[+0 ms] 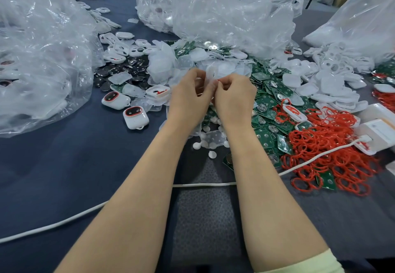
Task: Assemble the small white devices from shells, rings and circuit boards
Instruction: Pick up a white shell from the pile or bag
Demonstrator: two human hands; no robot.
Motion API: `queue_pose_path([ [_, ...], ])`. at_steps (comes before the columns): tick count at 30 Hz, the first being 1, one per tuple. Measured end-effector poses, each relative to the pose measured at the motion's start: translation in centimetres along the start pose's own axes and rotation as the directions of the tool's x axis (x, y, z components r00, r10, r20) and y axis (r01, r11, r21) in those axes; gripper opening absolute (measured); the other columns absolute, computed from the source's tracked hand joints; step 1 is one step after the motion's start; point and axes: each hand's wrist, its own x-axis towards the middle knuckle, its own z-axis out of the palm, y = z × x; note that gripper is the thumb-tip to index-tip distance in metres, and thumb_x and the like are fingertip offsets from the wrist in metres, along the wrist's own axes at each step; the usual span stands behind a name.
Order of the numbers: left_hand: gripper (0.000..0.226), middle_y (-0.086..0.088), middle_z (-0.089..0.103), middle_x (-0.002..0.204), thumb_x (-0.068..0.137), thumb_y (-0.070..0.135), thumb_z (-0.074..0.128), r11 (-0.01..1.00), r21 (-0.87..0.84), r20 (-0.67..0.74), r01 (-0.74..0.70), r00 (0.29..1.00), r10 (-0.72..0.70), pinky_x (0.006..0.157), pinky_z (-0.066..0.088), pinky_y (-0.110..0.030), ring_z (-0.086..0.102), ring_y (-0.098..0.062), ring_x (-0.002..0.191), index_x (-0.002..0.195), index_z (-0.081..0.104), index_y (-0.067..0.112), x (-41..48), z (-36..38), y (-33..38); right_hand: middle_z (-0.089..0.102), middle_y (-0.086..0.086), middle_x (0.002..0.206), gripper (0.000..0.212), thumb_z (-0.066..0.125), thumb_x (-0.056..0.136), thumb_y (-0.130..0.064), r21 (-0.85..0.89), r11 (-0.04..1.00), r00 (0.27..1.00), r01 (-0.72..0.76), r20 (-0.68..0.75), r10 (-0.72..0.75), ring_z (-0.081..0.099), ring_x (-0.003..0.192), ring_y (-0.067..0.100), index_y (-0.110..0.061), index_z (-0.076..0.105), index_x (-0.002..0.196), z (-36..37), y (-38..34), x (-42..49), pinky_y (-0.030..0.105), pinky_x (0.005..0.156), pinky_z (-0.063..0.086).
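A translucent shell (210, 74) is pinched between the left hand (190, 96) and right hand (234, 98); circuit boards (268, 98) are heaped right of the grip.

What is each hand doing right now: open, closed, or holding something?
Left hand: closed, gripping the small translucent white plastic shell.
Right hand: closed, pinching the same shell's edge; something red shows at its fingertips.

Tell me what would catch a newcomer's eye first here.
The left hand and right hand meet at centre, pinching a white shell. To their right, a bright heap of red rings spills over green boards. Clear bags crowd the left and back.
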Motion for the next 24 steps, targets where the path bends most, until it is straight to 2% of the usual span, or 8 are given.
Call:
queue_pose_path([
  [5,0.016,-0.004,0.070,0.104,0.096,0.018,0.056,1.000,0.000,0.001,0.026,1.000,-0.026,0.081,0.050,-0.020,0.067,-0.015,0.094,0.111,0.055,0.012,0.07,0.13,-0.07,0.070,0.009,0.073,0.018,0.058,0.087,-0.015,-0.008,1.000,0.999,-0.011,0.044,0.011,0.065,0.074,0.023,-0.005,0.072,0.083,-0.09,-0.01,0.21,0.041,0.075,0.052],
  [9,0.013,-0.010,0.071,0.104,0.096,0.017,0.057,0.992,-0.098,-0.019,0.081,0.996,-0.083,0.092,0.053,-0.038,0.068,-0.019,0.097,0.107,0.056,0.012,0.15,0.00,-0.19,0.069,0.010,0.074,0.017,0.057,0.091,-0.014,0.103,0.994,0.996,-0.047,0.081,0.039,0.067,0.073,0.027,-0.004,0.070,0.085,-0.04,0.00,0.27,0.046,0.074,0.055],
  [11,0.006,-0.011,0.071,0.101,0.097,0.015,0.055,0.977,-0.175,-0.009,0.118,0.993,-0.122,0.094,0.052,-0.042,0.068,-0.021,0.098,0.102,0.055,0.014,0.21,-0.07,-0.23,0.069,0.009,0.075,0.015,0.058,0.092,-0.015,0.122,0.991,0.997,-0.057,0.063,0.049,0.067,0.074,0.026,-0.005,0.068,0.087,-0.05,0.05,0.28,0.046,0.074,0.055],
  [18,0.007,-0.010,0.071,0.096,0.100,0.012,0.049,0.960,-0.246,-0.010,0.132,0.990,-0.138,0.095,0.053,-0.041,0.069,-0.019,0.094,0.103,0.055,0.012,0.35,-0.06,-0.36,0.067,0.002,0.071,0.016,0.061,0.090,-0.019,0.111,0.993,0.999,-0.036,0.031,0.033,0.062,0.068,0.017,-0.008,0.071,0.085,-0.11,-0.04,0.21,0.035,0.069,0.051],
  [24,0.008,-0.009,0.071,0.098,0.100,0.013,0.049,0.963,-0.234,-0.015,0.136,0.990,-0.143,0.094,0.053,-0.039,0.070,-0.016,0.093,0.105,0.055,0.014,0.33,-0.05,-0.27,0.068,0.005,0.072,0.017,0.062,0.091,-0.021,0.149,0.986,0.997,-0.077,0.042,0.072,0.066,0.071,0.022,-0.007,0.070,0.083,-0.07,-0.09,0.20,0.041,0.072,0.053],
])
